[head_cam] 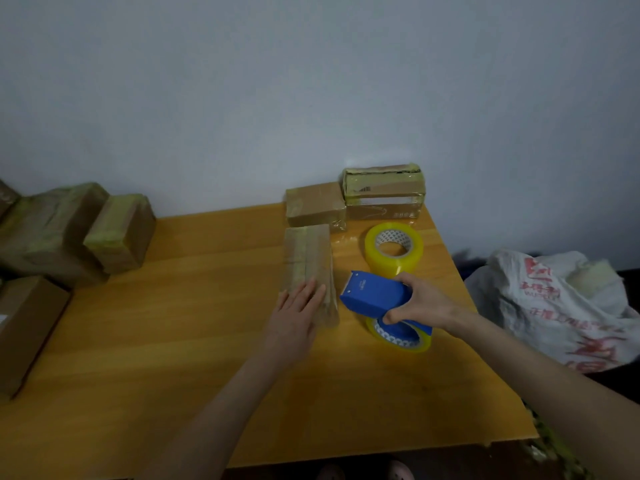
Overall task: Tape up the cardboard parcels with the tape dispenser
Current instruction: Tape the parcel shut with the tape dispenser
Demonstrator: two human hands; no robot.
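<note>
A long flat cardboard parcel lies on the wooden table, with tape along its top. My left hand rests flat on the parcel's near end, fingers straight. Just to its right, my right hand grips a blue tape dispenser that carries a yellow tape roll underneath. The dispenser's front edge points at the parcel's right side, a little apart from it.
A spare yellow tape roll stands behind the dispenser. Two taped parcels sit at the back by the wall. Several more boxes are stacked at the left. A white plastic bag lies off the table's right edge.
</note>
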